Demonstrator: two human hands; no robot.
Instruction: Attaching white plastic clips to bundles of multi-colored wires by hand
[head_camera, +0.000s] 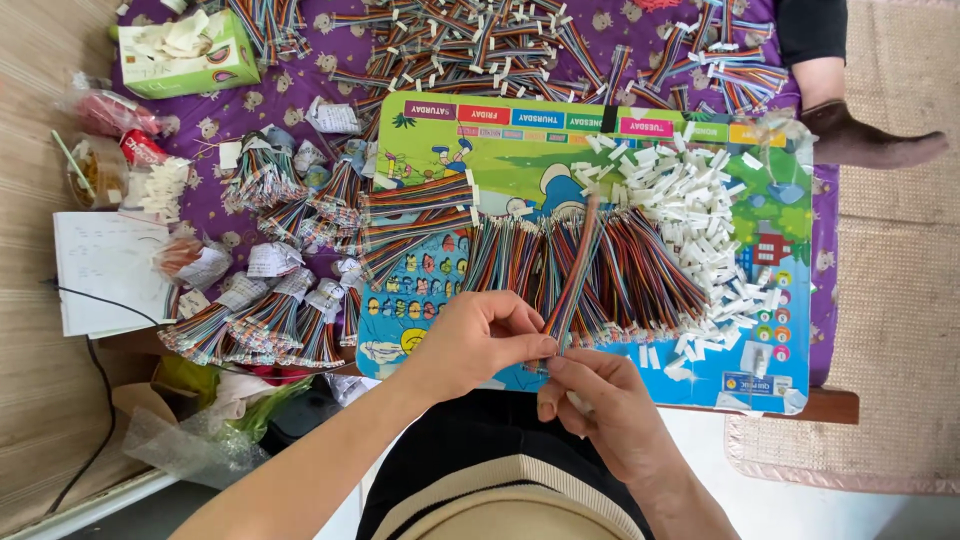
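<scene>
My left hand (478, 340) pinches the lower end of a flat multicoloured ribbon cable (576, 275) that rises up and away over the board. My right hand (594, 398) sits just below it, fingers curled on something small and white at the cable's end; what it is stays unclear. Both hands hover at the near edge of a colourful picture board (560, 135). A row of more ribbon cables (620, 275) lies fanned across the board behind them, and a heap of small white plastic connectors (695, 215) lies to the right.
Bundles of ribbon cables (265, 320) with paper tags lie at left on a purple cloth (290, 100). More loose cables (480, 45) cover the far side. A green tissue box (185, 52), white paper sheets (105, 270) and plastic bags (190, 440) are at left. Another person's foot (865, 140) rests at far right.
</scene>
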